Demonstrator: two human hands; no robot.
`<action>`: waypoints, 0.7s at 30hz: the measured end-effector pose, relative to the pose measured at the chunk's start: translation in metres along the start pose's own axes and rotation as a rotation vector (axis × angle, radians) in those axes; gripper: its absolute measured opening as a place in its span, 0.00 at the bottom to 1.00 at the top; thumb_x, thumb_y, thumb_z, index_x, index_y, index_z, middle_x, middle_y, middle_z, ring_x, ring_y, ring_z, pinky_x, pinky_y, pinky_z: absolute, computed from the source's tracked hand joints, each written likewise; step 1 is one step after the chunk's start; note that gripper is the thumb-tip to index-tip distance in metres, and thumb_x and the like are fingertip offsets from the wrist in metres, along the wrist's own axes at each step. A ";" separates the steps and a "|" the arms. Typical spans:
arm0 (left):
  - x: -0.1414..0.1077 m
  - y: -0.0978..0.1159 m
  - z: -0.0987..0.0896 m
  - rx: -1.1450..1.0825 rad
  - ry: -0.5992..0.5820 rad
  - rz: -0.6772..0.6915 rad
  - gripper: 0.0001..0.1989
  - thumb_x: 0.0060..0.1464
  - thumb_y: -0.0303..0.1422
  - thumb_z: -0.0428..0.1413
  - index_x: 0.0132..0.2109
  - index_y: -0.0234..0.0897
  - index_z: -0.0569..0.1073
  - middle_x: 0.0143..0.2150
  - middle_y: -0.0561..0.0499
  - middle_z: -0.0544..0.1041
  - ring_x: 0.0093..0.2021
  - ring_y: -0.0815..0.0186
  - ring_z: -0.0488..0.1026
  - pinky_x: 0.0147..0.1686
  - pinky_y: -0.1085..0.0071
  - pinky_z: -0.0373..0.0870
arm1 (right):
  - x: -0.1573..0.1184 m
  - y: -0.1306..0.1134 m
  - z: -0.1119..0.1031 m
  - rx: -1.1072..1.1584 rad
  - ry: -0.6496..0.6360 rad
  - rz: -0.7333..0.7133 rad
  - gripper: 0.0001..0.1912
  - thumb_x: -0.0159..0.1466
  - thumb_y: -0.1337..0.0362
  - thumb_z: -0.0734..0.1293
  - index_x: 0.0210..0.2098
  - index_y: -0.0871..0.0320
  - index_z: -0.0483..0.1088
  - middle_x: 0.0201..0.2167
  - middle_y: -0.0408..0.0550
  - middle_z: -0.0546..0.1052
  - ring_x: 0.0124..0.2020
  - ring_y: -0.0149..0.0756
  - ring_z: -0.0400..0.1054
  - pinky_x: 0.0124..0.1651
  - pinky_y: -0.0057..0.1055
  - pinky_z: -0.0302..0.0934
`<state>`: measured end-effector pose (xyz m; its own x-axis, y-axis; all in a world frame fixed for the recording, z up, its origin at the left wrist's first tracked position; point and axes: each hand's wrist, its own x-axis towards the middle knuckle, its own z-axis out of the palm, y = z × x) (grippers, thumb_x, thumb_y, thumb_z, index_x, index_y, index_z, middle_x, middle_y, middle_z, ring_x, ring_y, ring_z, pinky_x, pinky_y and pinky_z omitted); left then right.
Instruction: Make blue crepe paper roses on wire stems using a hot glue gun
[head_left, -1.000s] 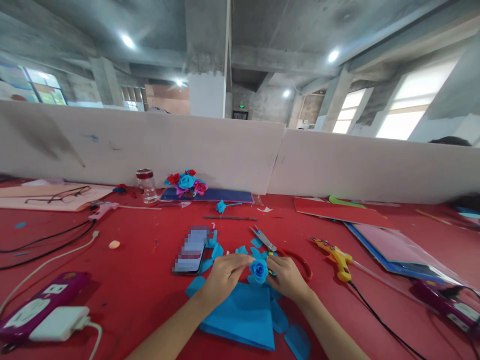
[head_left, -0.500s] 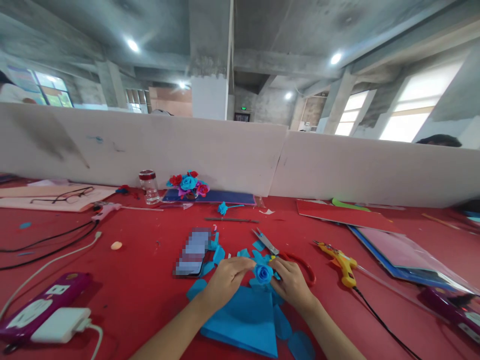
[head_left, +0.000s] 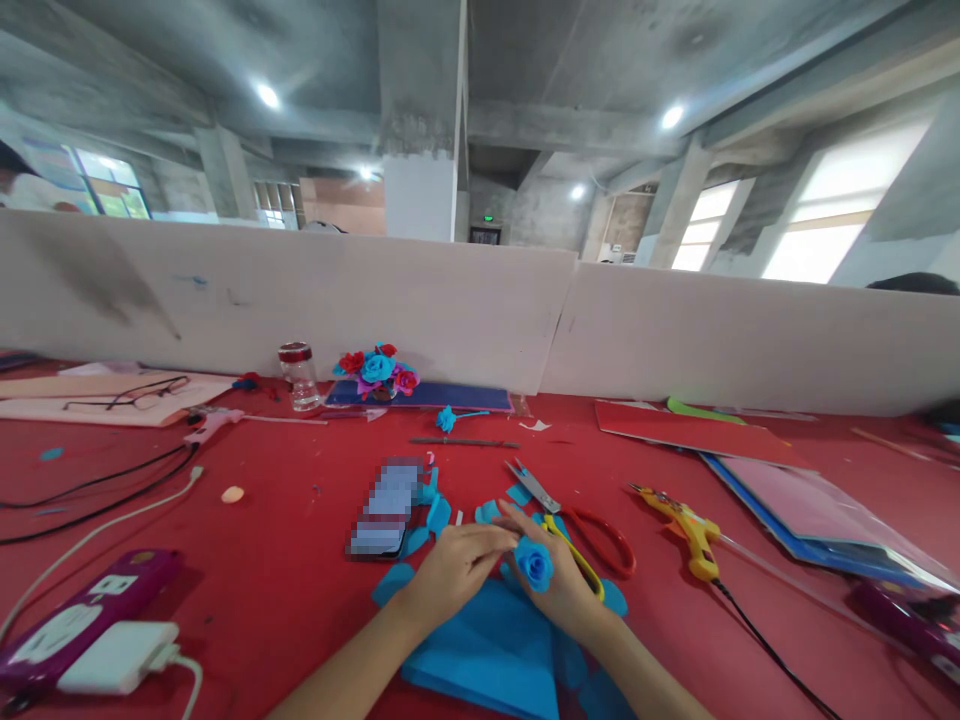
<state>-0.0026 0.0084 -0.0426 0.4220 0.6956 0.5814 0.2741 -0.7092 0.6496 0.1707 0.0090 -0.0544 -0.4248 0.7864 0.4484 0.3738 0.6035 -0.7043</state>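
A small blue paper rose sits between my hands above folded blue paper. My left hand has its fingers pinched together at the rose's left edge. Behind the rose is my right hand, its fingers pointing up and left; which of them grip the flower is partly hidden. Blue petals lie around the hands. Scissors with red handles rest open beyond my right hand, beside a yellow-handled tool partly covered by it.
A phone lies left of the petals. A yellow glue gun with a cord is at the right. Farther back stand a jar and a flower bouquet before a white partition. A purple power strip lies left.
The rose has shifted slightly right and down. My right hand has turned and moved left behind it, uncovering the yellow handles. My left hand has moved slightly.
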 end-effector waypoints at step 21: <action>0.004 0.008 0.001 -0.063 0.101 -0.030 0.09 0.54 0.28 0.53 0.33 0.40 0.78 0.28 0.52 0.79 0.31 0.66 0.76 0.34 0.73 0.72 | 0.006 -0.003 -0.003 -0.095 0.139 -0.073 0.10 0.54 0.73 0.59 0.18 0.57 0.63 0.17 0.40 0.68 0.21 0.29 0.63 0.24 0.23 0.57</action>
<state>0.0019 0.0056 -0.0355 0.3242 0.7269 0.6054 0.2292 -0.6812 0.6953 0.1690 0.0124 -0.0479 -0.3378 0.7468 0.5728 0.4249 0.6641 -0.6152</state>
